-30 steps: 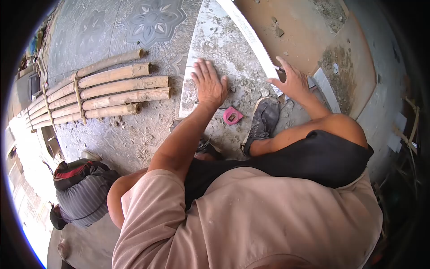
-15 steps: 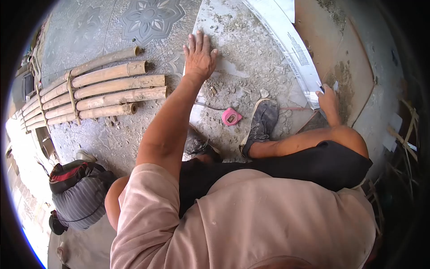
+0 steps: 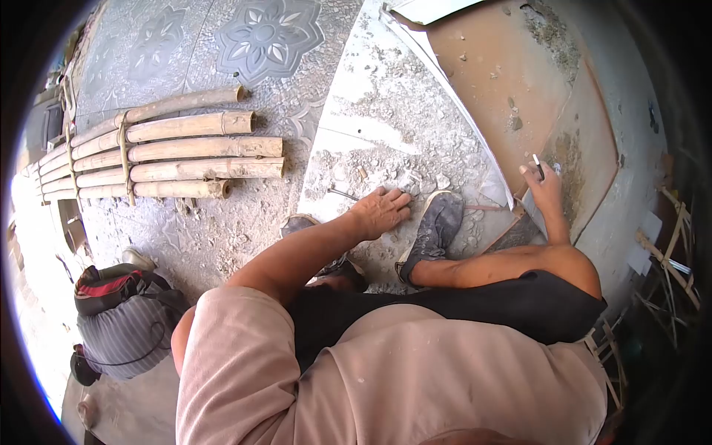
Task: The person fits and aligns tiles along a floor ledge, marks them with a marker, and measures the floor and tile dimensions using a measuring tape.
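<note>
My left hand (image 3: 381, 213) is low over the gritty slab (image 3: 386, 96) beside my shoe, its fingers bent down over the spot where a pink tape measure lay. The tape measure is hidden beneath it. A thin dark rod (image 3: 342, 194) sticks out to the left of that hand. At the right, my right hand (image 3: 547, 185) pinches a dark pen (image 3: 539, 170) with a pale end, held above the brown board (image 3: 489, 81). A white sheet (image 3: 434, 7) curls up at the far edge of the board.
Bamboo poles (image 3: 200, 148), tied together, lie at the left on patterned grey tiles (image 3: 167, 44). A striped bag (image 3: 130, 326) sits at lower left. My dark shoe (image 3: 439, 226) stands on rubble. Thin sticks (image 3: 664, 259) lean at the right.
My left hand has come back from the far slab to where the tape measure lay, covering it. The printed white strip by my right hand has gone from there; white sheet now curls at the far edge.
</note>
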